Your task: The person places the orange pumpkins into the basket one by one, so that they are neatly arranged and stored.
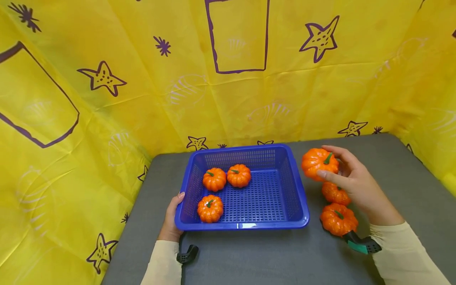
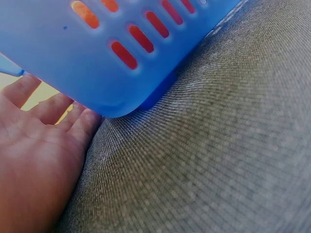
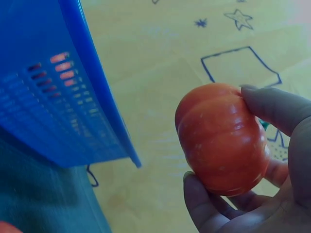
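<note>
Beside the blue plastic basket (image 1: 242,226), my right hand (image 1: 350,174) holds a small orange pumpkin (image 1: 317,164) with a green stem, raised above the table. In the right wrist view, thumb and fingers grip this pumpkin (image 3: 221,141) from both sides. My left hand (image 1: 172,215) holds the basket at its left side, with a fingertip on the rim; in the left wrist view its fingers (image 2: 51,109) lie against the outer wall (image 2: 87,63). Inside the basket sit a front pumpkin (image 1: 210,208), a back-left pumpkin (image 1: 214,179) and a back-right pumpkin (image 1: 239,175).
Right of the basket, two more pumpkins, a farther one (image 1: 335,194) and a nearer one (image 1: 338,219), lie under my right hand and wrist. The grey table (image 1: 242,257) is bordered by yellow patterned cloth (image 1: 228,107) at the back and both sides. Each wrist wears a black band.
</note>
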